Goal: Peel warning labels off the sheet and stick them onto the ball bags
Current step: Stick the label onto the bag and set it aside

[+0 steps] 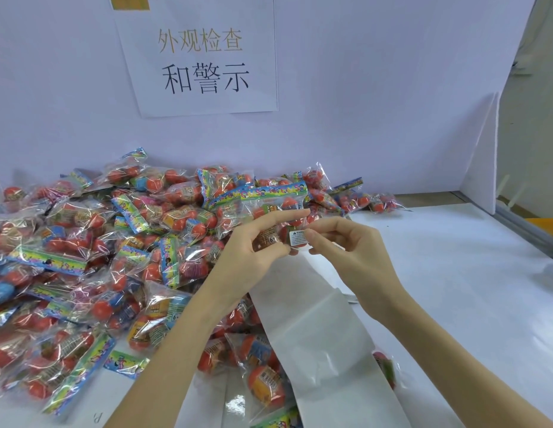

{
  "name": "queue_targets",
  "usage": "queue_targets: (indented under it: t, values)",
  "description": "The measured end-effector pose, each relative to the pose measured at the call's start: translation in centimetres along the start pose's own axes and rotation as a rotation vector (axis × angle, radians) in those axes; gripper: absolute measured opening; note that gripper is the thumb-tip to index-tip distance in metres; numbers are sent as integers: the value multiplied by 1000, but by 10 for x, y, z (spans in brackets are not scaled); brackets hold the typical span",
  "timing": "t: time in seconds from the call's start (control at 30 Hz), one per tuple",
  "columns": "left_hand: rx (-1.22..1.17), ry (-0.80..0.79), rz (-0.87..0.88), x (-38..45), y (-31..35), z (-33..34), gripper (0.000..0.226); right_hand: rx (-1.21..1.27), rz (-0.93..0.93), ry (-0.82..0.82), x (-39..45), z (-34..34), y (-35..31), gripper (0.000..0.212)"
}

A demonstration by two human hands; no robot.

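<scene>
Now at the sticking step: small white warning label (297,237) sits against the clear film of a ball bag (276,211) held up above the table (454,288). Right hand (343,245) pinches the label's right edge between thumb and forefinger. Left hand (256,242) grips the bag, fingers curled over its front, thumb below. Whether the label is fully stuck, cannot tell. Label sheet (315,335), a long pale strip, lies just below the hands, partly over loose bags. Pile of bags (83,257) heaped to the left. Next, by my reading: press the label flat, release, set the bag aside, return to the sheet.
</scene>
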State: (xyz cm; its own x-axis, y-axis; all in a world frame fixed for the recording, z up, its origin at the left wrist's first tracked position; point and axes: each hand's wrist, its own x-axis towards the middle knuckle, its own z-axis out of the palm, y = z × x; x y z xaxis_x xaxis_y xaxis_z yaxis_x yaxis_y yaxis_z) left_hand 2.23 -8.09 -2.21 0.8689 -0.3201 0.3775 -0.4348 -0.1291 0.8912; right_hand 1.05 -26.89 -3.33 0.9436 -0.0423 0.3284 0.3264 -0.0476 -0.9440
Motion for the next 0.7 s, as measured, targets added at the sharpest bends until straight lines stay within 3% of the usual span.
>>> queue_targets:
  t: [0.17, 0.33, 0.5, 0.6, 0.7]
  values:
    - [-39, 37, 8, 1, -1, 3, 31, 20, -23, 37, -2, 2, -1, 4]
    - [34, 84, 77, 3, -5, 6, 39, -86, -96, 48, -3, 4, 3, 8]
    - [-38, 107, 116, 3, -3, 7, 52, -341, -398, 167, -9, 12, 10, 28]
    - [-78, 123, 116, 3, -4, 5, 67, -191, -294, 157, -10, 15, 9, 60]
    - [-110, 153, 95, 3, -6, 5, 78, -47, -1, 68, -5, 11, 2, 61]
